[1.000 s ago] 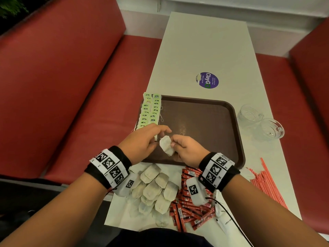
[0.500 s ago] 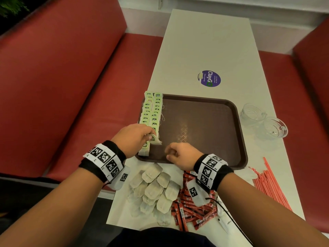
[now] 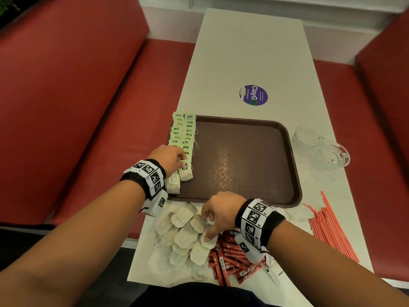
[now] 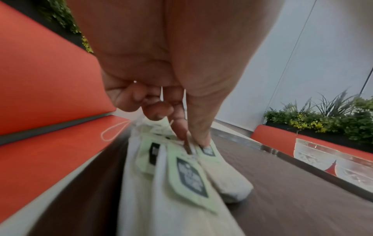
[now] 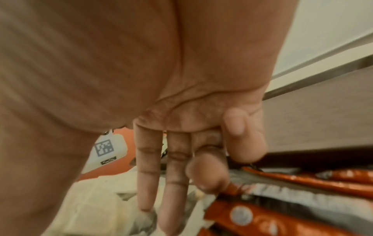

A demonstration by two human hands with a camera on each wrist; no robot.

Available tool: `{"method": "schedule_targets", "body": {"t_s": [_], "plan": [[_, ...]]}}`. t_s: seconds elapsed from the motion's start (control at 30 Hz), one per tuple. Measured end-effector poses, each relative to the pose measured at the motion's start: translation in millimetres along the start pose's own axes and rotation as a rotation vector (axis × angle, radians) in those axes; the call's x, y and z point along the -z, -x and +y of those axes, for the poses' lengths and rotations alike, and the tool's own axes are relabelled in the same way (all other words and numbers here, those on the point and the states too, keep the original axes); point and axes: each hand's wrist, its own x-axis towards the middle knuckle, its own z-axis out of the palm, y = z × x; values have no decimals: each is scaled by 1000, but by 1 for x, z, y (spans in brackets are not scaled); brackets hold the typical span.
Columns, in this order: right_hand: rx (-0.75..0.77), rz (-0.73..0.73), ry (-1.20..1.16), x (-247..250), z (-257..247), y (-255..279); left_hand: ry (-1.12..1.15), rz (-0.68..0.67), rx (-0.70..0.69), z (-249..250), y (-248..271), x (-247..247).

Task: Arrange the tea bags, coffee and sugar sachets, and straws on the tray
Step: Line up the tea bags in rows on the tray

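Note:
A brown tray (image 3: 243, 165) lies mid-table. Two rows of tea bags with green tags (image 3: 184, 138) run along its left edge. At the near end of the rows my left hand (image 3: 182, 161) pinches the tag of the nearest tea bag (image 3: 186, 173); in the left wrist view thumb and forefinger (image 4: 194, 142) meet on that tag (image 4: 206, 150). My right hand (image 3: 208, 227) hovers over the loose pile of tea bags (image 3: 183, 235) in front of the tray, straight fingers (image 5: 145, 183) touching one bag. Red sachets (image 3: 234, 260) lie beside the pile and red straws (image 3: 329, 227) to the right.
Two clear glass cups (image 3: 307, 136) (image 3: 334, 155) stand right of the tray. A round purple sticker (image 3: 253, 95) marks the white table (image 3: 250, 52) beyond it. Red bench seats (image 3: 77, 96) flank the table on both sides.
My left hand carried the tea bag from between both hands down to the near end of the rows. My right hand let go and drew back from the tray to the loose pile.

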Motion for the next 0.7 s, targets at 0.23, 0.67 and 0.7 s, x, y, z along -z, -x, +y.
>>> {"method": "schedule_targets", "body": {"t_s": [0.23, 0.67, 0.7], "plan": [[22, 42, 13, -2, -2, 2, -61, 77, 102, 10, 0, 1], [45, 102, 65, -9, -11, -4, -246, 5, 35, 27, 10, 4], [59, 112, 48, -9, -12, -4, -179, 11, 0, 26, 16, 6]]}}
